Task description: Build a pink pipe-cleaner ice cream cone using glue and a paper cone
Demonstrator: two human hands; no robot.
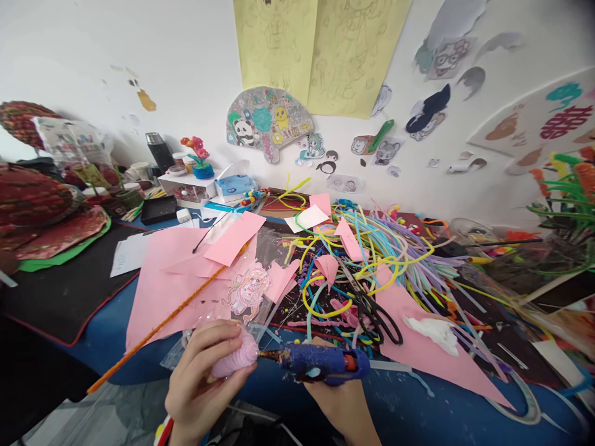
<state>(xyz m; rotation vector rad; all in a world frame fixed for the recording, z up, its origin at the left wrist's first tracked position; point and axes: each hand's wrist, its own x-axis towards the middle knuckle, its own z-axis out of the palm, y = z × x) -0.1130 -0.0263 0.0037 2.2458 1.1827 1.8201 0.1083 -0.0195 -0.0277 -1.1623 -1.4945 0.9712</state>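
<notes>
My left hand (204,375) is closed round a fuzzy light-pink coil (240,354), which looks wound from pipe cleaner. In my right hand (341,402) is a blue hot glue gun (320,363), its nozzle pointing left. The nozzle tip touches, or nearly touches, the coil's right side. My right fingers are mostly hidden behind the gun. Just beyond my left hand lies a cut-out of a cartoon girl (248,291) on clear plastic. An orange pipe cleaner (171,316) stretches diagonally across pink paper (151,303) to the left.
Black-handled scissors (379,319) rest among loose pipe cleaners (395,241) in many colours. More pink paper (432,347) lies at the right, with a crumpled white tissue (434,334) on it. A black thermos (158,153) and a tissue pack (235,186) stand near the wall.
</notes>
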